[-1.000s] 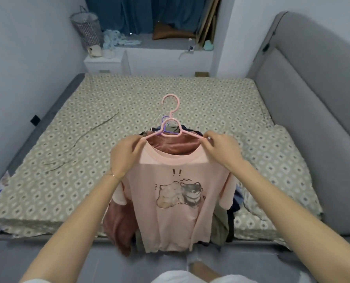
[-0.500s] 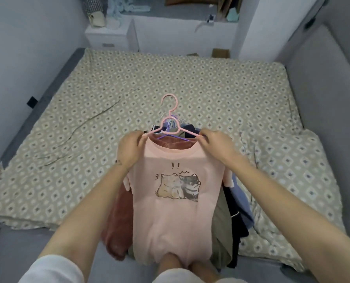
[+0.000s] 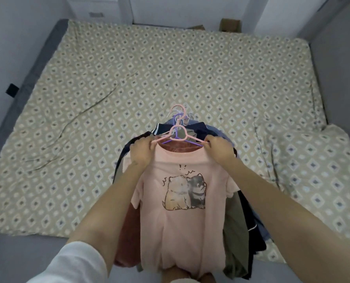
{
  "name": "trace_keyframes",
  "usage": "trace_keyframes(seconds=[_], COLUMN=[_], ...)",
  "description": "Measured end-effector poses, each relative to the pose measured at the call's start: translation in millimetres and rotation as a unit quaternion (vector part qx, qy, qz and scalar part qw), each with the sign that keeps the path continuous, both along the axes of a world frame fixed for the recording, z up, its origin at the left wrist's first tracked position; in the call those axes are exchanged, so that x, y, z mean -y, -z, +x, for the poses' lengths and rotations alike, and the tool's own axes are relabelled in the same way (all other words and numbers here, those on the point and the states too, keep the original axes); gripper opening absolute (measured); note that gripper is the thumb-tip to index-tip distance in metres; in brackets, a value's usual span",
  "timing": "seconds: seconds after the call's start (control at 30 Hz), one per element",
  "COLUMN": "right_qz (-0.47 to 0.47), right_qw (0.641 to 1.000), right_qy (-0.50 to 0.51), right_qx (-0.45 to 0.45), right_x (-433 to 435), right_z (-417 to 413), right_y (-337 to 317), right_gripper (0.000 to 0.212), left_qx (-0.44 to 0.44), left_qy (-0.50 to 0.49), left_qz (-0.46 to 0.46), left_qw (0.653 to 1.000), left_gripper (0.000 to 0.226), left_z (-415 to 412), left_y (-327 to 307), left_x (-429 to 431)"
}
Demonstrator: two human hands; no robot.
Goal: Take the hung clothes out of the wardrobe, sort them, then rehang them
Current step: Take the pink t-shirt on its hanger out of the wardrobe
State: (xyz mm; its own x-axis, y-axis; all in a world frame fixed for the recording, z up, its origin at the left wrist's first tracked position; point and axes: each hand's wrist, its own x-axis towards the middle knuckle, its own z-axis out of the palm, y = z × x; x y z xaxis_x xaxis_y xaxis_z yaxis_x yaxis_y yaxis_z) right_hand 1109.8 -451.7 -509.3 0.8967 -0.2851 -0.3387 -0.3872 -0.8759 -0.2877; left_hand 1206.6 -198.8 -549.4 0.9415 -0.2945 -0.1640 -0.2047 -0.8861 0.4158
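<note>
Nearest to us, a white sleeve covers the left upper arm, and both bare forearms reach forward. Between them hangs a pink T-shirt printed with two cartoon animals, its hem down at the bottom edge of the view. Behind it we see more garments in the same bunch: a rust-red garment on the left, an olive garment and a dark navy garment on the right.

Higher up, the left grip is curled around the T-shirt's left shoulder and the hanger end there. The right grip pinches the right shoulder in the same way. The pink hanger carries the T-shirt, and its hook rises between the two grips among several other hooks, one of them purple. The whole bunch is held up in the air at the near edge of the bed.

The bed has a beige sheet with a diamond pattern. A pillow in matching fabric lies at its right side. Beyond the far edge stand a cardboard box and a white cabinet.
</note>
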Motion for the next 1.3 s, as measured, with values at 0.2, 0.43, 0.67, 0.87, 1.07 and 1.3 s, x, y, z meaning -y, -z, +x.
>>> trace_keyframes(seconds=[0.2,0.43,0.67,0.87,1.07,1.3], right_qz=[0.003,-0.016,-0.027,-0.035,-0.038,0.019], right_qw=[1.000,0.998,0.990,0.969,0.936,0.854], right_qy=[0.015,-0.021,-0.095,-0.194,-0.326,-0.493], right_qx=[0.002,0.065,0.101,0.147,0.131,0.165], right_x=[5.7,-8.5,-49.2,-93.6,-164.2,-292.0], right_z=[7.6,-5.4,-9.8,2.8,-2.3,-59.4], right_y=[39.4,62.8,38.6,-11.8,-53.1,-89.7], right_gripper=[0.024,0.041,0.055,0.057,0.062,0.063], left_qx=[-0.011,-0.008,-0.007,0.004,0.043,0.059], left_qy=[0.014,0.006,-0.005,-0.105,-0.249,-0.432], left_qz=[0.014,-0.023,0.006,-0.001,0.004,0.035], left_qw=[1.000,1.000,1.000,0.994,0.967,0.899], left_gripper=[0.020,0.037,0.049,0.053,0.057,0.079], left_z=[15.8,9.1,-32.5,-96.9,-182.1,-314.0], left_y=[37.8,46.9,19.7,-23.3,-60.1,-93.8], left_x=[7.2,-5.2,-37.3,-74.8,-134.2,-220.5])
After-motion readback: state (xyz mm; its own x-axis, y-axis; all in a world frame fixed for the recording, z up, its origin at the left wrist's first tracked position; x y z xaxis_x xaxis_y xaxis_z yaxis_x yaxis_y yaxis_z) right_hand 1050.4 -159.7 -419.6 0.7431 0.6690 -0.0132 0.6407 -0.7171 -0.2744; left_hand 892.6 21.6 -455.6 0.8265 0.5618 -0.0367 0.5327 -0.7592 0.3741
